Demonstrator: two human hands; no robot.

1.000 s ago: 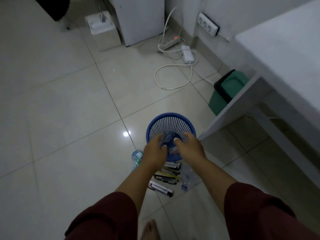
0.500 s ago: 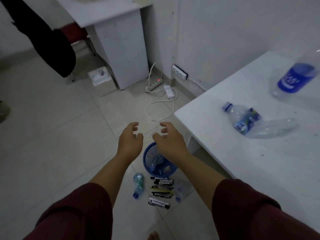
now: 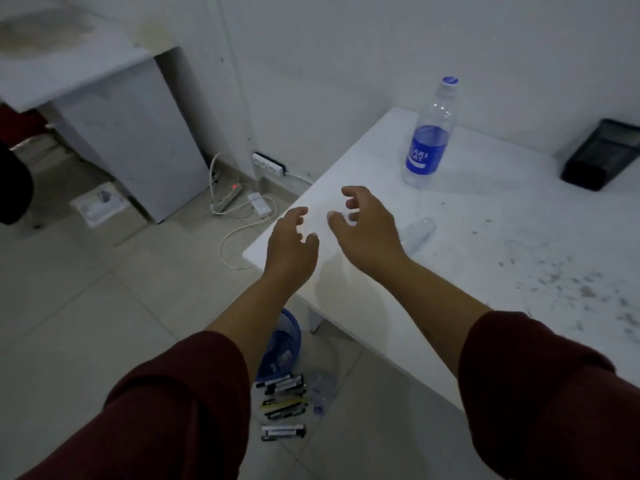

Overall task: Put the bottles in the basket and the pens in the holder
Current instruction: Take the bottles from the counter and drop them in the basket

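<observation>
Empty left hand (image 3: 290, 249); right hand (image 3: 369, 227); above white table (image 3: 485, 258).

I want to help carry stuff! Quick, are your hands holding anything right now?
Left hand: open, fingers curled loosely, holding nothing.
Right hand: open, fingers spread, holding nothing.

1. Looking like a plain office or study room: a white table (image 3: 502, 271) is sitting against bare white walls (image 3: 346, 46).
2. A power strip (image 3: 227, 197) and a charger (image 3: 259, 205) are lying on the tiled floor (image 3: 86, 306) under a wall socket (image 3: 268, 164).
3. A black mesh desk tray (image 3: 602, 155) is sitting on the table, and another white desk (image 3: 69, 74) is standing nearby.
</observation>
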